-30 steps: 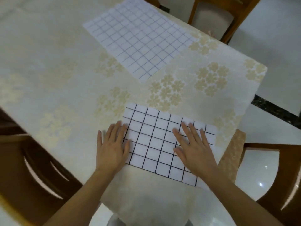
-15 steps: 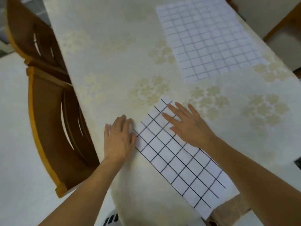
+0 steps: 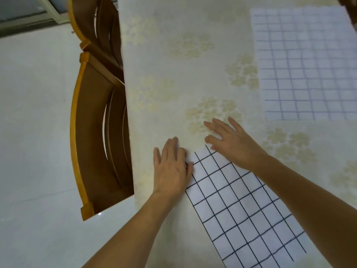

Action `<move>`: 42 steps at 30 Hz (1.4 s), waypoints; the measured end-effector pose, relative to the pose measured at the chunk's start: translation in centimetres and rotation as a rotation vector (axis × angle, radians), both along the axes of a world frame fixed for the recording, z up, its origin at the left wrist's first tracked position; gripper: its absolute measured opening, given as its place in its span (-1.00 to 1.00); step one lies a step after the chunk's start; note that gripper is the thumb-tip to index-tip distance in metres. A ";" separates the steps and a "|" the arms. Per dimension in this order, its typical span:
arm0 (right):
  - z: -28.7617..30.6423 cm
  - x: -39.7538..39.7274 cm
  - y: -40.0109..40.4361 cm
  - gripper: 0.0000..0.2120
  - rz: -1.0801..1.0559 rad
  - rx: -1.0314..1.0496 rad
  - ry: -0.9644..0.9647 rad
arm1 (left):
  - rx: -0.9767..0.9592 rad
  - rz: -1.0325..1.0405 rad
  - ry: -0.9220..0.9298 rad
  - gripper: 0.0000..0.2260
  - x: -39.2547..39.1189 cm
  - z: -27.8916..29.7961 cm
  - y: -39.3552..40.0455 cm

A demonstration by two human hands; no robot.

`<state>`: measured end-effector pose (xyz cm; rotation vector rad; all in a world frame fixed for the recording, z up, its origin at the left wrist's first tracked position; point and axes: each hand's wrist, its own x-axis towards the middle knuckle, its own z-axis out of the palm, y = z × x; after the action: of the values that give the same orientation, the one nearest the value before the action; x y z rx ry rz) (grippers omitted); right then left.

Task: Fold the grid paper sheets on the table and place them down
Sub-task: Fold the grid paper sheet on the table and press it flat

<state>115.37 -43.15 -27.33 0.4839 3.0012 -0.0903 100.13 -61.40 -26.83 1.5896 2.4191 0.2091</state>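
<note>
from the left we see a wooden chair (image 3: 92, 120) tucked against the surface (image 3: 173, 64), which wears a pale flowered cloth. next comes our left hand (image 3: 172, 167), flat, fingers (image 3: 170, 146) straight and together, its thumb edge pressing the near corner of the black-grid sheet (image 3: 241, 209); it grips nothing. that sheet lies as a narrow strip running toward the lower right, which we judge to be already folded and laid down. our right hand (image 3: 233, 142) rests over the strip's far end, fingers spread and reaching onto the cloth, holding nothing. further right, near the far edge, the blue-grid sheet (image 3: 309, 64) lies wide and flat, well apart from both hands. we judge it unfolded, so roughly half the work remains.
</note>
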 end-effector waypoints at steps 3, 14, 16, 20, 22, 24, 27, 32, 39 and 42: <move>-0.1 -0.9 0.5 -0.83 0.032 -0.030 -0.008 | -0.013 0.018 -0.003 -0.69 0.2 0.0 0.2; -0.8 -1.0 1.4 -0.85 0.099 -0.057 -0.042 | -0.018 -0.017 0.019 -0.64 0.1 -0.5 0.4; -0.8 -0.8 1.3 -0.86 0.112 -0.045 -0.026 | -0.019 -0.025 0.008 -0.65 0.1 -0.4 0.5; 0.0 -0.5 0.9 -0.87 0.122 -0.021 0.035 | -0.036 -0.021 -0.073 -0.69 -0.1 -0.1 0.9; 0.7 -0.3 0.6 -0.86 0.108 -0.014 0.072 | -0.032 -0.050 -0.125 -0.69 -0.4 0.0 1.4; 1.5 -0.1 0.3 -0.86 0.091 -0.016 0.087 | 0.009 -0.116 -0.133 -0.74 -0.7 0.1 1.9; 2.3 0.2 0.3 -0.84 0.083 -0.017 0.078 | 0.076 -0.189 -0.124 -0.85 -1.1 0.5 2.6; 4.6 -0.9 1.8 -0.59 0.014 -0.188 -0.039 | 0.159 -0.346 0.021 -0.79 -2.1 2.4 3.1; 7.0 -4.8 3.5 -0.75 -0.084 -0.351 -0.195 | 0.144 -0.350 0.102 -0.79 -5.0 4.5 4.1; 7.5 -5.2 3.7 -0.80 -0.098 -0.256 -0.036 | 0.172 -0.283 0.090 -0.80 -5.8 5.5 5.0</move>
<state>110.13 -39.46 -19.87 0.5952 2.8719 -0.4612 94.36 -56.40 -21.28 2.0345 2.2555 0.3058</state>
